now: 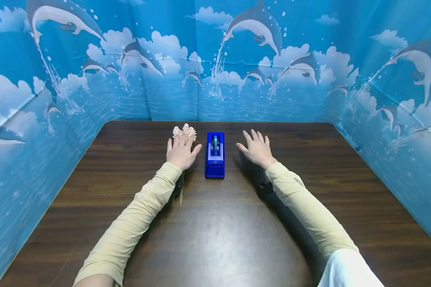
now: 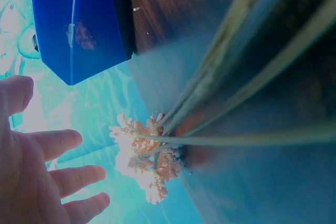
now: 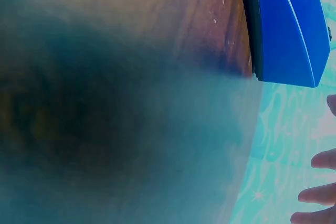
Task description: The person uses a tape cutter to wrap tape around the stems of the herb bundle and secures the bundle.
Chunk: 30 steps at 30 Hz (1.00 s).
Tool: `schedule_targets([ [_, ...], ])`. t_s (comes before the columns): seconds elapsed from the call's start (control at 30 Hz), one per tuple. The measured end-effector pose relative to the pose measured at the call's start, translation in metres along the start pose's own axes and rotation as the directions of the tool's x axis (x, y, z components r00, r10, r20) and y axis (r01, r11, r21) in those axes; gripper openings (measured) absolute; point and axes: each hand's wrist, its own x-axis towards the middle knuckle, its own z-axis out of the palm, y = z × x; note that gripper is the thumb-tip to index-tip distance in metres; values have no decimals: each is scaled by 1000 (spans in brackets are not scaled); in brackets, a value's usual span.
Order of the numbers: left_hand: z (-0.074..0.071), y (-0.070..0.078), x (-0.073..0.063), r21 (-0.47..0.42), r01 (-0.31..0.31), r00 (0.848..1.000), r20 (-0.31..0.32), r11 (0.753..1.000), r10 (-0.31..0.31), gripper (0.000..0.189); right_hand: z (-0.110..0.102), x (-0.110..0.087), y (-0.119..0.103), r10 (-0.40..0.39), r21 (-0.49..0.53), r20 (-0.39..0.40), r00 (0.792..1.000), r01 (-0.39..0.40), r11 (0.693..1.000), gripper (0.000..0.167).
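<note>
On the far left, a blue backdrop (image 1: 21, 191) printed with dolphins, clouds and water runs down beside the dark wood-grain counter (image 1: 215, 235) and carries on behind it. Next comes the left arm in a pale yellow sleeve (image 1: 129, 227), reaching forward and inward to the left hand (image 1: 182, 154). That hand is palm down with its fingers (image 2: 81, 180) apart and extended, gripping nothing. It sits over a small bunch of pale pink flowers (image 1: 185, 130), which lies toward the far side of the counter; the blossoms show past the fingertips, and thin stems (image 1: 181, 195) come out below the wrist. The left wrist view shows the fingers clear of the blossoms. A dark object (image 1: 178, 186) shows under the left wrist

Just right of the left hand, between the two hands, a blue tape dispenser (image 1: 214, 169) stands upright on the counter, lengthwise, with a roll of tape (image 1: 215, 144) seated in its far half. Neither hand touches it

To its right is the right hand (image 1: 258, 150), also palm down, fingers spread apart and holding nothing, its shadow falling on the counter. Another dark object (image 1: 267, 187) shows by that wrist. The right arm's yellow sleeve (image 1: 309, 209) leads back to white cloth (image 1: 350, 271) at the near right
</note>
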Motion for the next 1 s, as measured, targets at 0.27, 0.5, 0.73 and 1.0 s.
schedule_targets([
  [0.27,-4,4,-1,20,-17,999,-26,1000,18,62,0,-4,3,10,-2,9,1000,-10,1000,67],
  [0.5,-5,6,-3,-11,-4,1000,-14,1000,3,62,1,-5,8,23,1,-8,1000,-23,1000,67],
  [0.73,-7,0,-5,-89,15,999,34,996,-12,64,-1,-5,6,32,14,-17,999,-32,999,64],
  [1.0,-26,-26,-10,-192,87,989,134,978,-61,76,-9,-24,-4,-20,45,-5,1000,20,999,38],
])
